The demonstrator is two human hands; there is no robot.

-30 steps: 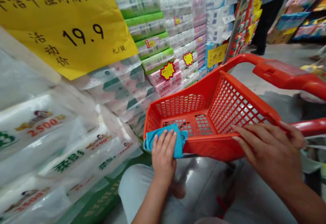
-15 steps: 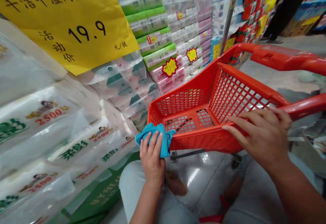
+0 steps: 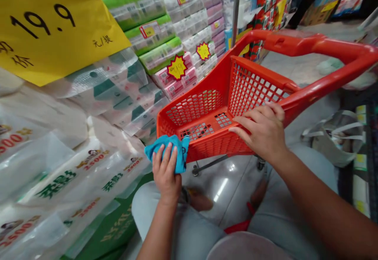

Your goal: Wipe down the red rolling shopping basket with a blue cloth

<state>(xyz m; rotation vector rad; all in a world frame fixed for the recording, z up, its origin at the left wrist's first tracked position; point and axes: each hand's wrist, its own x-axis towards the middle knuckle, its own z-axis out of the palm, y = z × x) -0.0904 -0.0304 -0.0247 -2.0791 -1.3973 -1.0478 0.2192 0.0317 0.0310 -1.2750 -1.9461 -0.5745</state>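
Tissue packs stand just beside the left hand, which is clamped on a blue cloth at the near corner of the red shopping basket; the right hand, well apart, lies open across the basket's near rim.

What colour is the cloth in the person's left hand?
The small crumpled cloth is bright turquoise blue, shown clearly in the head view.

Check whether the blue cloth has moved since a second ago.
Yes, slightly to the left: the blue cloth now sits further left of the yellow star tag on the pink tissue packs than it did.
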